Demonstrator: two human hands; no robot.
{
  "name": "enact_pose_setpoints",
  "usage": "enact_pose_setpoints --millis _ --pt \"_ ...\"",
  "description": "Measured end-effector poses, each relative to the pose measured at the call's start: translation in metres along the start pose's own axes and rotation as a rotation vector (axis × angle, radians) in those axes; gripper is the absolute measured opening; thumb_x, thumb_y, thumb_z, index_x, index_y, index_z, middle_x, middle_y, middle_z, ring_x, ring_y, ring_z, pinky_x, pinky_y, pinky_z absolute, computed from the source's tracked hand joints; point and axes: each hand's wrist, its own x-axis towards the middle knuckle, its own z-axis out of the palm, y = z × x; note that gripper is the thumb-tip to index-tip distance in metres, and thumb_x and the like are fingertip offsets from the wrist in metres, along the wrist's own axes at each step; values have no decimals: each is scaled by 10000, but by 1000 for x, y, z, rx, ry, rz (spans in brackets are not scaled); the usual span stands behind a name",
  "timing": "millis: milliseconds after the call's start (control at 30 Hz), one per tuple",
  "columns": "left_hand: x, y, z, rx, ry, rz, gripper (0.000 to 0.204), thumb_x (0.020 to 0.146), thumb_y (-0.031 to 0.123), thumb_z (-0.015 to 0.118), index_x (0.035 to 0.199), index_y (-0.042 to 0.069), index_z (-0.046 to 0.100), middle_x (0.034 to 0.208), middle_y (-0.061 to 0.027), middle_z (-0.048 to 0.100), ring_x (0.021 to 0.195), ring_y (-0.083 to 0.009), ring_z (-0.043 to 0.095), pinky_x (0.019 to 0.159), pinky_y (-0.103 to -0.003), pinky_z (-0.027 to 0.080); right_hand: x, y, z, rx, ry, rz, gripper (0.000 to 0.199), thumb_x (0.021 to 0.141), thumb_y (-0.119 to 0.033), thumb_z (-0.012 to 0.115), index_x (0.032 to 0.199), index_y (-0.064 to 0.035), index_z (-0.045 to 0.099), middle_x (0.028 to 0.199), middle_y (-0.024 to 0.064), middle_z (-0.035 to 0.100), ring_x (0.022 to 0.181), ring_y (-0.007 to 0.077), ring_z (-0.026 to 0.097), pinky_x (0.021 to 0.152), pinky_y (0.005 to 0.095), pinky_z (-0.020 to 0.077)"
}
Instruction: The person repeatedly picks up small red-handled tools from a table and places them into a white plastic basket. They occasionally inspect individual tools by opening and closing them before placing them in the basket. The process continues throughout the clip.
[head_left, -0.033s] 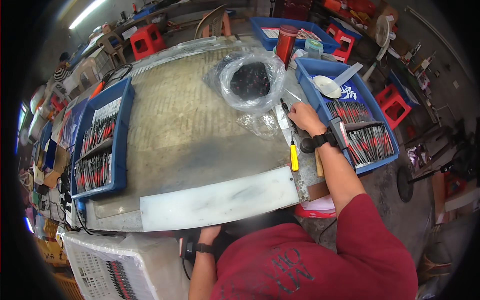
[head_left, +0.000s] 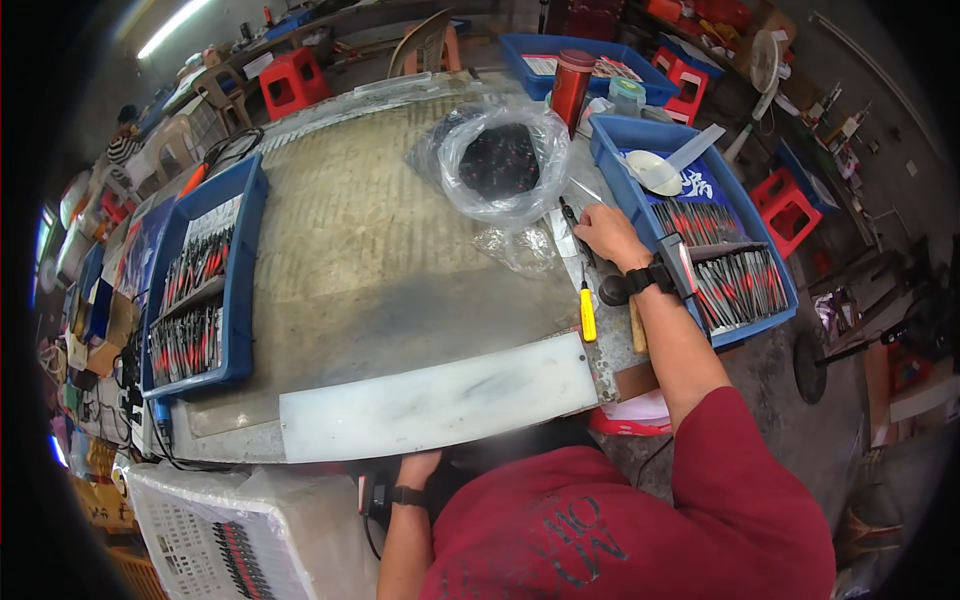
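Observation:
My right hand [head_left: 608,235] rests at the right side of the table with its fingers curled in. What they hold, if anything, is hidden. Just left of it lies a slim black pen-shaped tool [head_left: 569,212]; I cannot tell whether the fingers touch it. A yellow-handled screwdriver [head_left: 587,314] lies nearer to me, with a wooden handle [head_left: 638,327] beside it. My left hand [head_left: 420,466] is low by the table's near edge, below the white board [head_left: 440,400], its fingers hidden. Both wrists wear black straps with small devices.
Blue trays of black-and-red tools stand left [head_left: 245,290] and right [head_left: 745,335]. An opened clear plastic bag [head_left: 462,195] holds small dark parts. Behind it are a red cup [head_left: 571,90] and another blue tray [head_left: 515,62]. A white plastic-lined crate [head_left: 180,500] sits at lower left.

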Motion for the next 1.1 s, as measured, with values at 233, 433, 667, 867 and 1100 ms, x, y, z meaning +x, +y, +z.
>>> enact_pose_setpoints --millis 233,433,667,867,1100 --pt "0 -6 4 -66 35 21 358 849 128 544 1186 8 533 1199 -202 539 1134 -347 477 972 -408 360 1 5 2 33 42 -43 204 731 -159 568 813 7 655 827 236 625 833 387 599 754 436 465" --pt "1 -8 3 -70 32 67 344 846 130 547 1166 4 545 1175 -197 555 1104 -352 498 962 -414 369 1 4 1 122 126 -6 197 738 -160 573 768 22 641 786 235 621 799 398 599 736 442 467" --pt "-2 -14 6 -74 42 36 328 846 139 544 1148 13 564 1172 -195 559 1117 -350 492 963 -419 368 -22 -24 -17 227 273 -48 211 769 -193 580 783 10 634 765 212 623 753 371 608 690 420 469" --pt "-6 -17 4 7 -13 -6 335 851 133 516 1161 11 551 1199 -204 538 1143 -364 465 984 -419 344 -79 -76 -5 455 201 -228 181 806 -167 576 831 10 602 733 174 621 663 309 610 594 346 464" --pt "-8 -22 6 46 -11 15 333 878 179 486 1157 10 553 1196 -215 535 1130 -374 473 969 -428 356 -120 -118 36 414 62 -525 108 784 -157 565 804 -53 588 745 134 585 730 335 585 636 398 473"
